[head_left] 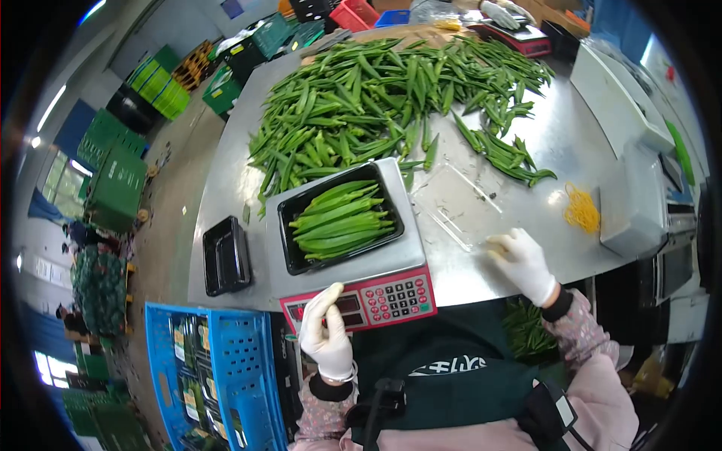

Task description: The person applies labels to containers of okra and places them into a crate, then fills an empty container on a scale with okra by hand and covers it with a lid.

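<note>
A black tray (283,225) holding several green okra pods (342,222) rests on the metal plate of a red scale (398,299). My left hand (327,338), in a white glove, is at the scale's front left edge beside its display, fingers bent, with nothing visible in them. To the right of the scale, my gloved right hand (523,263) hovers over the table near its front edge, fingers apart and holding nothing. A large heap of okra (353,105) covers the back of the metal table (210,195). Empty black trays (226,257) lie left of the scale.
A blue crate (252,376) with packed trays stands at the lower left. Yellow rubber bands (581,209) lie on the right, beside a white container (628,188). At the back, a co-worker's gloved hand (500,13) is by a second red scale (519,41).
</note>
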A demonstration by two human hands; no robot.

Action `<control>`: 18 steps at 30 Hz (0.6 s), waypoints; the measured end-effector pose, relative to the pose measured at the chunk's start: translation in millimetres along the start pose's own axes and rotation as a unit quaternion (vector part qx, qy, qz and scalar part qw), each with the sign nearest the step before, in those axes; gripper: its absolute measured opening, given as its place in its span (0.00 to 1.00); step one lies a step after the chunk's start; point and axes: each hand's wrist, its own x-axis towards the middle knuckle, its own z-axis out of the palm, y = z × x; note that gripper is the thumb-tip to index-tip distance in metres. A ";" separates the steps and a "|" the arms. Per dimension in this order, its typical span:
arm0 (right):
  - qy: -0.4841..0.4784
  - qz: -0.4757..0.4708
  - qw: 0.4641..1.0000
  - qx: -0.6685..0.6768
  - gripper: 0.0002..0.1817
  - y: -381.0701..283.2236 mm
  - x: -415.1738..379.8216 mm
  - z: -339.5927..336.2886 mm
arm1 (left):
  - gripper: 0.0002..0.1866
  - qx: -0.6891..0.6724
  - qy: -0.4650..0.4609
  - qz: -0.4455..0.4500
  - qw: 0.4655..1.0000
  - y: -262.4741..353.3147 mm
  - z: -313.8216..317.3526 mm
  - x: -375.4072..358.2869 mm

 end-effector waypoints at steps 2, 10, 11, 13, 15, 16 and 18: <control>-0.007 -0.049 0.998 -0.040 0.14 -6.2 10.7 18.5 | 0.12 0.002 0.002 -0.009 1.000 -1.2 -3.1 -3.8; 0.267 -0.041 0.963 0.000 0.06 9.6 36.6 13.8 | 0.11 0.041 -0.039 0.070 0.996 6.8 -2.6 8.9; 0.301 -0.018 0.952 0.046 0.06 5.9 38.7 -0.4 | 0.11 0.039 -0.040 0.081 0.995 8.6 -0.8 14.2; 0.318 0.013 0.944 0.091 0.05 -4.7 40.5 -24.2 | 0.11 0.025 -0.040 0.082 0.996 12.6 5.4 24.1; 0.257 0.058 0.949 0.172 0.04 -15.1 33.0 -36.0 | 0.13 -0.005 -0.060 0.090 0.994 18.4 14.7 38.8; 0.189 0.106 0.943 0.253 0.03 -21.3 30.0 -41.3 | 0.17 0.003 -0.082 0.095 0.992 19.9 17.2 45.1; 0.134 0.117 0.912 0.370 0.04 -38.3 29.9 -54.1 | 0.28 0.047 -0.110 0.126 0.985 25.0 20.2 65.4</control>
